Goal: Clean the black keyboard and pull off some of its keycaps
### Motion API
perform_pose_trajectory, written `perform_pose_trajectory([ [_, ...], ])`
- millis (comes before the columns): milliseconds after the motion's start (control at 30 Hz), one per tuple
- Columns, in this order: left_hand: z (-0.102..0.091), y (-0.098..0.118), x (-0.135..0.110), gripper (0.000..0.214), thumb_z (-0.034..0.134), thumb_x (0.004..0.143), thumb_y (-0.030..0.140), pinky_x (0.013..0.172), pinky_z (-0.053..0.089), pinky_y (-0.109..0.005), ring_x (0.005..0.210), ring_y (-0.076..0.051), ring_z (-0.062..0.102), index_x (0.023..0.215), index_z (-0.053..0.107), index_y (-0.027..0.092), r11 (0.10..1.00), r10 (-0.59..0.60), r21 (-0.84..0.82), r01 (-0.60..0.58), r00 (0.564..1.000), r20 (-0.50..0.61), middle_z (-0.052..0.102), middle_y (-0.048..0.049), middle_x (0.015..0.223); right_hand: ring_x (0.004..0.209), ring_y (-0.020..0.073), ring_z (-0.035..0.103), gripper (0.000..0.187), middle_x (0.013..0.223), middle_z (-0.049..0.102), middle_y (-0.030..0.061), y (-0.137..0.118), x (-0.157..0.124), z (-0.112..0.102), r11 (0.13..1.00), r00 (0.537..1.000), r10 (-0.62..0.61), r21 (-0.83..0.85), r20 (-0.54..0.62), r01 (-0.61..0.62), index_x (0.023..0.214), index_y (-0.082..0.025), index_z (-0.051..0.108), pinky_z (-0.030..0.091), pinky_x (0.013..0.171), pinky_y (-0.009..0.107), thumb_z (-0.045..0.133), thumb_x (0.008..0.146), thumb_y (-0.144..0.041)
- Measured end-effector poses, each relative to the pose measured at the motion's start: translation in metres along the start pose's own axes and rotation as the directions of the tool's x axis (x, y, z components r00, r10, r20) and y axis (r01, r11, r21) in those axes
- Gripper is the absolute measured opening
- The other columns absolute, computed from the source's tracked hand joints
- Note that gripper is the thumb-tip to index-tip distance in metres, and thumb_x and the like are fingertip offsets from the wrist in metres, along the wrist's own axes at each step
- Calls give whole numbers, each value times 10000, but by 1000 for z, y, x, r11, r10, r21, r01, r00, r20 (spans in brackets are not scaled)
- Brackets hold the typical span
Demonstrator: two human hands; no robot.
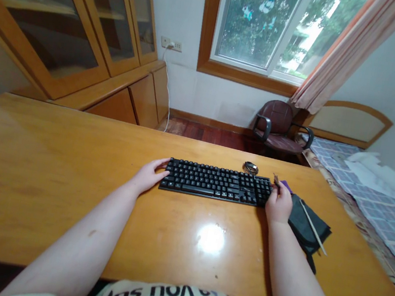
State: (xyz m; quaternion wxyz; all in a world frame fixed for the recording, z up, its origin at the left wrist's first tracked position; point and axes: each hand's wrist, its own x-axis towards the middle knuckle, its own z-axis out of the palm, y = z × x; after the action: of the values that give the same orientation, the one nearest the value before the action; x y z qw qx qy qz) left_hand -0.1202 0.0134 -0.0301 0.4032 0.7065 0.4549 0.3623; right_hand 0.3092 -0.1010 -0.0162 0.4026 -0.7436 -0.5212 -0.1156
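Observation:
A black keyboard [214, 182] with a number pad lies flat on the wooden table in front of me. At its left end, my left hand [151, 174] grips the edge, with the thumb at the side keys and the fingers at the far corner. Beside the number pad, my right hand [279, 201] is closed with a slim brown thing [277, 180] sticking up between thumb and fingers; its kind is unclear. Past that hand lies a dark cloth or pouch [307, 223], with a thin pale stick [312, 227] across it. A bit of purple [286, 185] shows behind the right hand.
A coiled dark cable [250, 168] sits behind the keyboard near the far edge of the table [64, 187]. Glass-door cabinets [101, 18] stand at the left. Beyond the table are an office chair [280, 123] and a bed [375, 181] on the right.

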Motion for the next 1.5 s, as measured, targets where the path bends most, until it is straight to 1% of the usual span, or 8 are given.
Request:
perform_pose_trajectory([
  [167, -1, -2, 0, 572, 570, 752, 358, 978, 416, -396, 1083, -222, 572, 1280, 468, 164, 996, 0, 85, 0, 1000, -9, 544, -114, 1269, 979, 220, 562, 336, 1009, 632, 140, 1, 0, -1, 1000, 1000, 9, 8, -5, -9, 1016, -114, 589, 420, 897, 352, 341, 856, -276],
  [367, -2, -2, 2, 601, 534, 777, 418, 961, 419, -379, 1020, -222, 596, 1309, 446, 153, 972, -63, 224, 76, 996, -66, 633, -107, 1120, 964, 226, 572, 329, 991, 639, 138, 1, 1, -1, 1000, 1000, 13, 17, -10, -13, 1002, -123, 598, 422, 893, 368, 351, 849, -275],
  [567, -1, -2, 8, 602, 499, 794, 428, 954, 417, -341, 1040, -209, 576, 1314, 436, 130, 959, -62, 274, 69, 997, -35, 566, -115, 1235, 928, 236, 583, 294, 926, 649, 120, 5, 5, 3, 998, 998, -5, 59, -68, 9, 953, -143, 619, 429, 874, 396, 386, 830, -274],
  [767, -1, 3, 8, 572, 499, 792, 434, 899, 445, -350, 941, -216, 605, 1284, 479, 142, 930, -75, 357, 84, 996, -39, 651, -85, 1024, 919, 245, 585, 292, 918, 652, 122, 1, 7, 2, 997, 999, -14, 70, -52, 18, 949, -147, 622, 433, 859, 405, 388, 833, -279],
  [1033, 3, 7, 9, 656, 536, 767, 394, 888, 441, -346, 921, -200, 587, 1348, 381, 131, 918, -58, 390, 70, 997, -42, 594, -110, 1130, 927, 241, 587, 302, 965, 653, 129, -6, 8, 1, 995, 1000, -7, 98, -31, 10, 942, -138, 622, 448, 839, 390, 384, 847, -297],
  [1133, 4, 7, 9, 575, 482, 803, 432, 866, 446, -354, 902, -205, 581, 1299, 454, 145, 899, -30, 436, 33, 999, -14, 595, -101, 1114, 906, 239, 592, 310, 936, 656, 129, -7, 7, 0, 994, 999, -20, 105, -25, 23, 942, -136, 624, 453, 825, 387, 384, 849, -308],
  [1267, 5, 7, 9, 402, 440, 835, 419, 906, 422, -357, 990, -217, 562, 1117, 614, 192, 886, 32, 460, -51, 998, 50, 624, -73, 1054, 915, 239, 595, 310, 937, 661, 122, -6, 6, -1, 993, 999, -41, 109, -35, 45, 975, -144, 623, 449, 840, 391, 398, 847, -314],
  [1500, 11, 13, 6, 414, 466, 823, 404, 961, 400, -365, 1078, -222, 543, 1151, 588, 182, 888, 53, 454, -76, 997, 63, 608, -81, 1146, 912, 235, 599, 313, 938, 662, 117, -14, 3, -2, 979, 996, -68, 187, -52, 77, 958, -150, 637, 454, 845, 403, 428, 845, -353],
])
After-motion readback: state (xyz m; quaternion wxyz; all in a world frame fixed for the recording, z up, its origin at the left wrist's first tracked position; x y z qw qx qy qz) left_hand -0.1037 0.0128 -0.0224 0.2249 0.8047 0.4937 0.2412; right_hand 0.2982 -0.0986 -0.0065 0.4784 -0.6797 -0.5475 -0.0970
